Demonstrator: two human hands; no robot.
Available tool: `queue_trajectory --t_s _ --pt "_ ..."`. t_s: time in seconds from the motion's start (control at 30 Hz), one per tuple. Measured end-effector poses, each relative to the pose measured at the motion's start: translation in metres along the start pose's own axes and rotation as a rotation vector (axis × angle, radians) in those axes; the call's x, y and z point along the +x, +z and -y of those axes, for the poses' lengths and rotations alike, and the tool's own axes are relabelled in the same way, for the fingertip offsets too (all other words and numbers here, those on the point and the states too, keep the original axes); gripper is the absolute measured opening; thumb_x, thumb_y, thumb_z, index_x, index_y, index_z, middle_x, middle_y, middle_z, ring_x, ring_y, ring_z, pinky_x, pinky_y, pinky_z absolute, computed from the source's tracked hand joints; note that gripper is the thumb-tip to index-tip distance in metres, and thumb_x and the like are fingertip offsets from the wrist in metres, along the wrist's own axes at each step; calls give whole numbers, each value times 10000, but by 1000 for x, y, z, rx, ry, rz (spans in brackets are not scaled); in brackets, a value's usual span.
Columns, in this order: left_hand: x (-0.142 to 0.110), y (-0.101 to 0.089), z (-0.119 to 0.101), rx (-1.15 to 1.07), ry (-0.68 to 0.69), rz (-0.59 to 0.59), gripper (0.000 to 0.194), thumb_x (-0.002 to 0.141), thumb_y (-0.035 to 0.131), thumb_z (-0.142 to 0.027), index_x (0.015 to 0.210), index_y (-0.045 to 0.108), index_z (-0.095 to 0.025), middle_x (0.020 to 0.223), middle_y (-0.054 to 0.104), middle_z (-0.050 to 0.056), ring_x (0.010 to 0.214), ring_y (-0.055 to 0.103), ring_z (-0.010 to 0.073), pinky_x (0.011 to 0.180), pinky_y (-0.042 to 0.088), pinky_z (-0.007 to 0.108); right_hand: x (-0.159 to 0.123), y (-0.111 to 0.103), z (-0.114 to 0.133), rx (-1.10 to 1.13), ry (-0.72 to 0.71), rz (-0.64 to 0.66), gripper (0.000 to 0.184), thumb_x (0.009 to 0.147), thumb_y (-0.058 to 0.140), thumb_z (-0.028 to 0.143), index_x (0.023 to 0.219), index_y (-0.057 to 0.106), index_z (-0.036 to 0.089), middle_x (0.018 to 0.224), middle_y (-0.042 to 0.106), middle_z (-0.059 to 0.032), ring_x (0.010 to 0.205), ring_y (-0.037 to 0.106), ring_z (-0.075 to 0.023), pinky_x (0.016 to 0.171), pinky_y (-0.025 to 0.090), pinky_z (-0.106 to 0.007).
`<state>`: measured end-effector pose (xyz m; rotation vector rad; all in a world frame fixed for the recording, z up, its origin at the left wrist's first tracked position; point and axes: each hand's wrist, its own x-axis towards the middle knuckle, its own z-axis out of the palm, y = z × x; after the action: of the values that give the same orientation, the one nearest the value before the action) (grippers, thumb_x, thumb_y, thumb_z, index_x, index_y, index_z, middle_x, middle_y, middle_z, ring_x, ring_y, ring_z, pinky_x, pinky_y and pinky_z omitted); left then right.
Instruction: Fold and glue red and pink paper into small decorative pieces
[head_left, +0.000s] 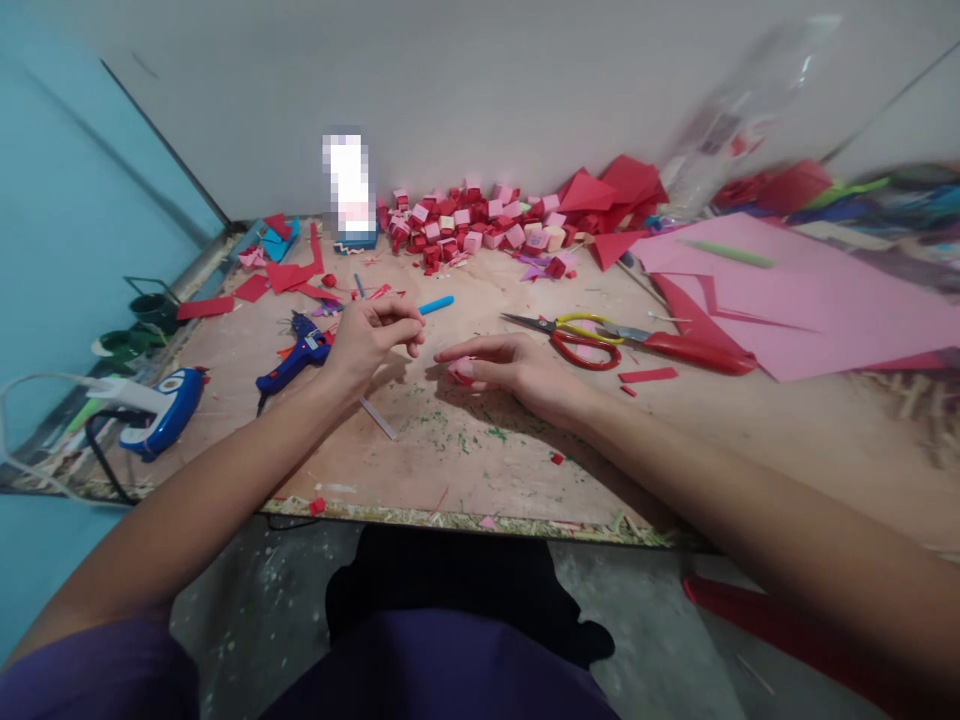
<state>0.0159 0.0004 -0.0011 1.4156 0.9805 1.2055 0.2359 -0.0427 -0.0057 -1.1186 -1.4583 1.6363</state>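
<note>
My right hand [525,375] is closed in a pinch on a small pink and red folded paper piece [460,370], just above the tabletop. Its index finger stretches over the piece towards the left. Facing it, my left hand [379,340] has its fingers curled and pressed together; what lies in them, if anything, is hidden. A blue pen-like stick [437,305] shows just beyond the left fingertips, and whether they touch it I cannot tell. Beside the left wrist lies a blue glue gun [300,352]. A thin pale strip [377,418] is on the table beneath the left hand.
Many pink and red paper cubes [472,225] are heaped against the wall. Scissors [585,335] and a red-handled cutter [697,352] lie to the right, near pink paper sheets [795,290]. A blue-white power strip [166,412] is at left. A lit phone [349,185] stands behind.
</note>
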Motion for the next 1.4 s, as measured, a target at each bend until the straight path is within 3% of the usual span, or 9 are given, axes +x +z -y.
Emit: queue_trajectory --t_s 0.3,0.57,0.83,1.0,1.13,1.23,1.4 --pt "-2 2 -7 64 45 -27 53 679 730 -200 680 716 -149 582 676 7 464 613 117 525 548 255 -2 3 4 1 6 -20 295 832 815 334 1095 837 202 1120 793 -123 1034 725 -287 958 603 -439" --pt "-3 1 -2 3 -55 86 156 719 801 -267 794 732 -148 679 723 34 548 651 146 555 574 285 -1 2 3 -27 16 -34 349 833 813 354 1144 826 195 1109 791 -119 1011 727 -273 923 603 -412" --pt "0 1 1 -145 -114 179 281 824 760 -394 789 557 -203 583 592 -27 484 590 134 485 506 255 -1 3 2 15 4 -8 345 845 806 336 1161 816 196 1164 791 -121 1084 722 -280 953 592 -414" --pt "-3 1 1 -132 -171 233 369 887 699 -508 798 471 -231 551 551 -51 414 540 125 438 474 246 -2 4 4 11 3 -22 330 831 817 340 1129 828 201 1149 794 -123 1031 726 -262 910 599 -396" --pt "-2 2 4 -63 -107 188 420 806 797 -552 773 568 -202 650 651 2 467 592 126 422 469 234 -2 4 4 -9 17 -30 338 821 820 354 1127 832 210 1115 793 -117 1011 725 -272 889 608 -405" --pt "1 1 8 -7 -53 127 341 743 863 -452 809 685 -168 734 721 36 522 632 127 476 519 242 -2 3 4 -29 20 -35 338 828 809 358 1135 832 218 1090 791 -107 995 724 -268 882 607 -401" --pt "2 -2 8 2 -39 97 248 741 825 -345 866 751 -145 818 777 87 593 681 164 502 555 271 -1 1 1 -60 -10 -36 341 841 792 360 1150 830 219 1090 788 -105 985 721 -262 886 602 -402"
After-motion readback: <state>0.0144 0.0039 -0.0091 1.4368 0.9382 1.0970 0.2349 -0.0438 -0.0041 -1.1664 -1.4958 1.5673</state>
